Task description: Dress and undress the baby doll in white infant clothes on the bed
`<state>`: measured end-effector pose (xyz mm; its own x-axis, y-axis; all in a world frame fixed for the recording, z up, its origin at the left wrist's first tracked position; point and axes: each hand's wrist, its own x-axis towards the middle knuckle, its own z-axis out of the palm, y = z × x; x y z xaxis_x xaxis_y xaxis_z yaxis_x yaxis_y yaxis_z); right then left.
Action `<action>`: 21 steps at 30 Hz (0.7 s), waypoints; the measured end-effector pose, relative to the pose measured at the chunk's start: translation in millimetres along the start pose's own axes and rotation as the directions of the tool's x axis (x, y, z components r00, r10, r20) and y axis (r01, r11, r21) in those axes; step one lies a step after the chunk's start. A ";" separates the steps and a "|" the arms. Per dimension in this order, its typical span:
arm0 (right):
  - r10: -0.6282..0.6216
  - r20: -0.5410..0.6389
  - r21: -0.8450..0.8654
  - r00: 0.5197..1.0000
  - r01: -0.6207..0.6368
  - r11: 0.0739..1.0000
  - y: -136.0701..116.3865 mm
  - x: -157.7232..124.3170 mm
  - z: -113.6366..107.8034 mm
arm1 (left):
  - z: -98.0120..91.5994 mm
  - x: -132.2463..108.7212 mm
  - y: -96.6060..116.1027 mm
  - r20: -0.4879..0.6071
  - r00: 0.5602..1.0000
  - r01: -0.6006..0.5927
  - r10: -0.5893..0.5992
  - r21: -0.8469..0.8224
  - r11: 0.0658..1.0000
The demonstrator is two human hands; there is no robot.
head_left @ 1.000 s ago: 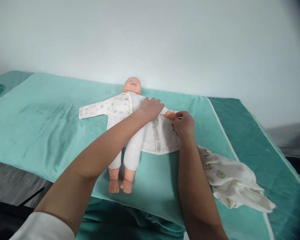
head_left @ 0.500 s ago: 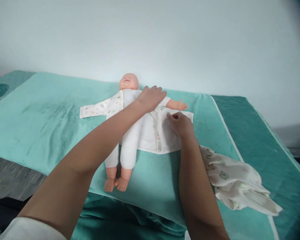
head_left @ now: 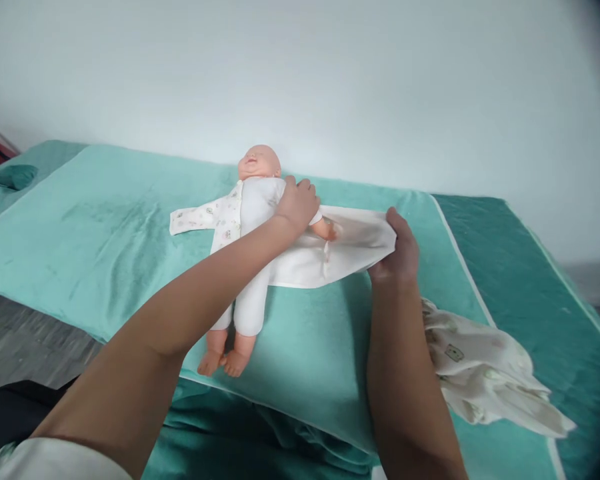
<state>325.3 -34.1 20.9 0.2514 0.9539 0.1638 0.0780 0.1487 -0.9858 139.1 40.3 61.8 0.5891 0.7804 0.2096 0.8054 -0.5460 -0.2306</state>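
Note:
A baby doll (head_left: 257,207) in a white bodysuit lies on its back. One of its arms wears the sleeve of a white patterned baby jacket (head_left: 227,210); that sleeve lies out to the left. My left hand (head_left: 300,203) is closed around the doll's other upper arm, whose bare forearm (head_left: 325,230) shows below my fingers. Spread out to the right, the jacket's other half (head_left: 355,233) shows its plain inner side. At its outer end my right hand (head_left: 399,250) grips the fabric and holds it stretched. Some of my right fingers are hidden behind the cloth.
Green sheets (head_left: 120,233) cover the bed. Crumpled patterned baby clothing (head_left: 490,373) lies to the right of my right forearm. A white wall (head_left: 300,80) stands along the far side.
My right hand has moved outward to the jacket's edge and lifted it taut. The doll's forearm has swung down and inward over the jacket, with my left hand at its upper arm.

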 end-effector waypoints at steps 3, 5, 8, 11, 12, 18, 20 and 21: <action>0.127 0.112 0.170 0.986 -0.145 0.975 -17.5 -18.2 21.1 | 11.1 7.0 8.4 -0.037 0.995 0.087 -0.088 -0.035 0.996; 0.138 0.190 0.211 0.972 -0.178 0.961 -23.8 -29.6 36.9 | 13.5 8.8 12.2 -0.039 0.991 0.122 -0.127 -0.108 0.987; 0.095 0.204 0.244 0.974 -0.145 0.959 -24.7 -41.5 54.6 | 9.7 8.9 10.4 0.025 0.984 0.175 -0.174 -0.270 0.947; 0.036 0.263 0.256 0.964 -0.105 0.961 -20.9 -46.8 62.9 | 1.3 8.9 -1.9 0.114 0.984 0.177 -0.136 -0.535 0.826; 0.022 0.304 0.251 0.952 -0.102 0.963 -19.5 -47.9 64.6 | -1.7 8.8 -7.9 0.119 0.988 0.151 -0.097 -0.636 0.757; -0.101 0.518 0.409 0.849 -0.142 0.901 -13.0 -55.7 74.1 | -11.5 -3.7 -54.4 -0.081 0.971 0.052 -0.226 -0.848 0.528; -0.144 0.636 0.436 0.758 -0.198 0.878 -12.6 -58.3 76.0 | -8.4 -12.3 -72.0 -0.148 0.935 0.063 -0.322 -0.824 0.563; -0.159 0.684 0.434 0.712 -0.223 0.873 -12.6 -59.2 76.7 | -5.6 -17.2 -80.0 -0.170 0.911 0.084 -0.375 -0.814 0.575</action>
<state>235.4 -72.5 20.8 -0.4937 0.8336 0.2478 -0.4070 0.0303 -0.9129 64.9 68.8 81.9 0.2460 0.8640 0.4394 0.5660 -0.4960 0.6585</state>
